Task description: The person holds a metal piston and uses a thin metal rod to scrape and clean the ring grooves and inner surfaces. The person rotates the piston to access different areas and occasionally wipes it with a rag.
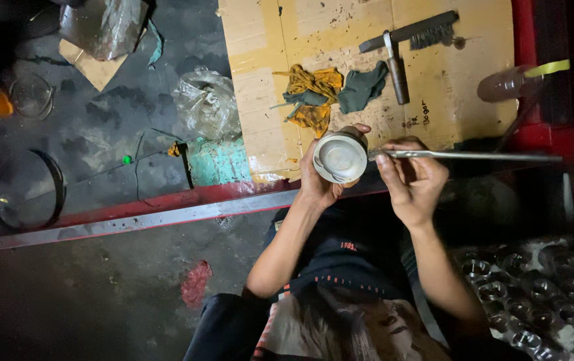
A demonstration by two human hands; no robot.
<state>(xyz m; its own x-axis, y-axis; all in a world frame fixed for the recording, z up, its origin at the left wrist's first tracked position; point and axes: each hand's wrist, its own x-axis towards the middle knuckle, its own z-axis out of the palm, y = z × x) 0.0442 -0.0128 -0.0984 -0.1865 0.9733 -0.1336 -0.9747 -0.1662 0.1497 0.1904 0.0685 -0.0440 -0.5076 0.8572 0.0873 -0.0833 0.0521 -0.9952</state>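
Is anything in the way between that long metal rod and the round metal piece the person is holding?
Nothing visible. The left hand cups the round metal piece, and the right hand holds the long metal rod with its tip right at the piece's rim; no object lies between them.

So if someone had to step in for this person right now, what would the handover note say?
Left hand: holds a round metal cup-shaped part, open face toward the camera.
Right hand: grips a long flat metal file, its tip at the part's rim.
Nearby on the cardboard sheet: wire brush, a wooden-handled tool, rags.
Done: cannot tell how far the rim is worked.
Left: whatever of the rim is unworked; similar metal parts sit at the person's right.
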